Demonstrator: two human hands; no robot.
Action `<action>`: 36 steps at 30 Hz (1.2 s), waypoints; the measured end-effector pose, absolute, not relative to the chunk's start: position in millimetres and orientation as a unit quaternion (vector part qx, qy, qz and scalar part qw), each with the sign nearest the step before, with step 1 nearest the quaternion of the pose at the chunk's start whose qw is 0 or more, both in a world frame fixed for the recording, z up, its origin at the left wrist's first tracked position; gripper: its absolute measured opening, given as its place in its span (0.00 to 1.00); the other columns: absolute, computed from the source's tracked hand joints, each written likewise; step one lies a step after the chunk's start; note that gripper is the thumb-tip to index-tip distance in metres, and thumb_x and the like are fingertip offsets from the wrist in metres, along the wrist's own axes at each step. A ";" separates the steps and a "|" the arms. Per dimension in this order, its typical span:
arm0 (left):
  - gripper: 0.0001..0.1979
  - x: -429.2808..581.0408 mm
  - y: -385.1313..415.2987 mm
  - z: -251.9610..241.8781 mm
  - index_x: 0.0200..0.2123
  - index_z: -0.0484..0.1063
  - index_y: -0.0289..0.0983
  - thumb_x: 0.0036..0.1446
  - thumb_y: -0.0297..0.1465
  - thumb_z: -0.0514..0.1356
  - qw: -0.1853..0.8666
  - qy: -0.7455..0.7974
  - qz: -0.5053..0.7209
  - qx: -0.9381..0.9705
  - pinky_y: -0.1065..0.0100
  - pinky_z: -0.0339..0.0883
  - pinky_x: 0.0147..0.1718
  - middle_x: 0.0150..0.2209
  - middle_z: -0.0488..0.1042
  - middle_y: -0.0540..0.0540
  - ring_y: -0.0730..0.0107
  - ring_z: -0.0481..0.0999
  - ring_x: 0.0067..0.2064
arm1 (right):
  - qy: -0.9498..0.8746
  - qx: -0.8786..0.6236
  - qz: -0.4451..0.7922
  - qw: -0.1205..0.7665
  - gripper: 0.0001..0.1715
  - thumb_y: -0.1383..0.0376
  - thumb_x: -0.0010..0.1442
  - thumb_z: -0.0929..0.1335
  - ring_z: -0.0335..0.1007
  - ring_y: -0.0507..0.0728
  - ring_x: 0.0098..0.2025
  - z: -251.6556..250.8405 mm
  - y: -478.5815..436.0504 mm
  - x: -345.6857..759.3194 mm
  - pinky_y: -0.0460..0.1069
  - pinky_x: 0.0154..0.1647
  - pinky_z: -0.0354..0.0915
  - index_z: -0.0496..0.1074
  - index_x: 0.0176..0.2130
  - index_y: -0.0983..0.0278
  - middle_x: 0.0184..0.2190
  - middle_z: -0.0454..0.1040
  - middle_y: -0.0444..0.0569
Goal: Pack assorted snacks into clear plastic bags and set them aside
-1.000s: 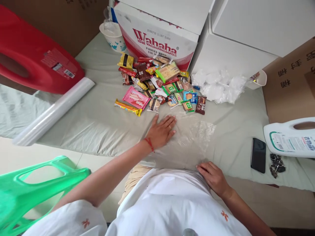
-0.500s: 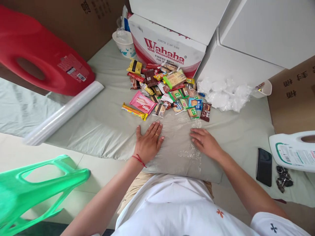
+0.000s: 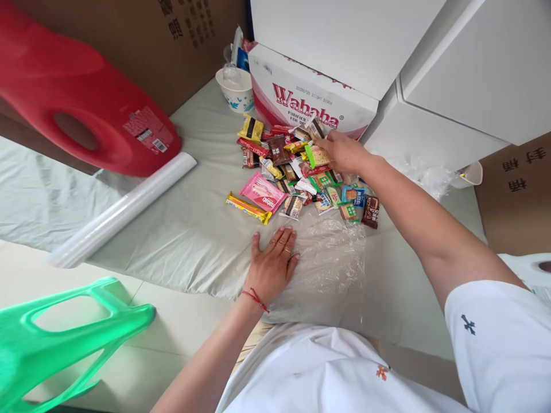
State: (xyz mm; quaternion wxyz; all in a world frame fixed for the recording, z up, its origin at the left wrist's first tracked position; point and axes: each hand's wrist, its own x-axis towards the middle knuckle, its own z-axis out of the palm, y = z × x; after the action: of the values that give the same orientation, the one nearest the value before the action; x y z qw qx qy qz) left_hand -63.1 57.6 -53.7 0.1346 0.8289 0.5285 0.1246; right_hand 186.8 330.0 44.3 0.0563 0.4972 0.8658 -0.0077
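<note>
My left hand (image 3: 272, 265) lies flat with fingers apart on a sheet of clear plastic film (image 3: 331, 269) spread over the cloth. Ahead of it, my right hand (image 3: 344, 152) reaches into a pile of wrapped snacks. Its fingers close over the right end of a pale yellow cracker packet (image 3: 317, 156) with green edges; the fingertips are partly hidden. Around it lie a brown packet (image 3: 279, 150), a pink wafer packet (image 3: 263, 192), a long yellow snack bar (image 3: 248, 207), a blue packet (image 3: 353, 195) and a dark cocoa packet (image 3: 371, 211).
A Wahaha carton (image 3: 310, 92) stands behind the pile, beside white cabinets (image 3: 456, 109). To the left are a red jug (image 3: 116, 115), a roll of film (image 3: 124, 209) and a green stool (image 3: 77, 332). A paper cup (image 3: 236, 92) and crumpled clear plastic (image 3: 424, 175) flank the carton.
My right hand has left the clear film and moved forward onto the cracker packet in the pile. My left hand stays flat on the film. The view has shifted slightly.
</note>
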 end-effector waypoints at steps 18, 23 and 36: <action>0.27 -63.5 56.6 -49.9 0.72 0.56 0.40 0.74 0.36 0.41 0.149 0.569 0.137 0.797 0.32 0.29 0.71 0.72 0.57 0.42 0.54 0.51 0.75 | 0.857 0.471 -0.163 0.130 0.43 0.57 0.57 0.77 0.77 0.64 0.43 38.6 79.0 154.5 0.52 0.36 0.68 0.64 0.66 0.62 0.49 0.75 0.57; 0.27 -63.8 56.5 -51.6 0.72 0.57 0.38 0.73 0.34 0.41 0.150 0.570 0.137 0.796 0.32 0.27 0.71 0.73 0.56 0.42 0.54 0.52 0.75 | 0.856 0.484 -0.170 0.058 0.29 0.52 0.68 0.68 0.77 0.64 0.49 36.1 115.4 130.4 0.53 0.43 0.70 0.68 0.62 0.62 0.58 0.71 0.59; 0.27 -63.8 56.4 -58.9 0.72 0.58 0.38 0.73 0.34 0.41 0.141 0.569 0.150 0.796 0.34 0.26 0.71 0.73 0.56 0.42 0.54 0.52 0.75 | 0.797 0.562 -0.210 -0.070 0.15 0.70 0.64 0.65 0.77 0.58 0.42 27.3 240.1 64.0 0.49 0.45 0.66 0.81 0.41 0.67 0.38 0.82 0.51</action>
State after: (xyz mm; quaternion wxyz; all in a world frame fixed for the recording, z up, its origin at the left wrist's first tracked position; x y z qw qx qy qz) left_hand -63.8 56.4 -58.9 0.1413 0.7959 0.5692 0.1505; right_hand 64.0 240.1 27.3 -0.0700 0.5621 0.7968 -0.2101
